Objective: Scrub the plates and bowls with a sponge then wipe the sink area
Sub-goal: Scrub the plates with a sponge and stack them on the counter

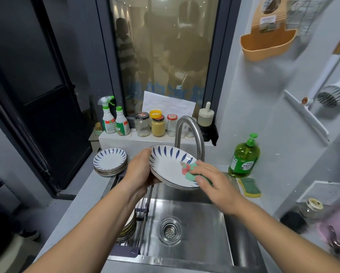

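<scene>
I hold a white plate with blue leaf strokes round its rim above the far edge of the sink, tilted so its face turns toward me and to the right. My left hand grips its left rim, thumb on the face side and fingers curled behind. On the right part of the plate's face lies a green-and-red sponge. My right hand lies over it, fingers only lightly bent and thumb along its near edge, pressing it against the plate. This hand is somewhat blurred.

The steel faucet arches just behind the plate, its spout coming down at the plate's far right rim. Below, the drain strainer sits in the middle of the sink floor. A rack runs along the sink's left side with more dishes standing in it, partly hidden by my left forearm.

On the counter to the far left of the sink stands a stack of matching plates. To the right of the sink are a green dish-soap bottle and, just nearer, a yellow scouring sponge lying flat. On the ledge behind the faucet stand two spray bottles and several jars.
</scene>
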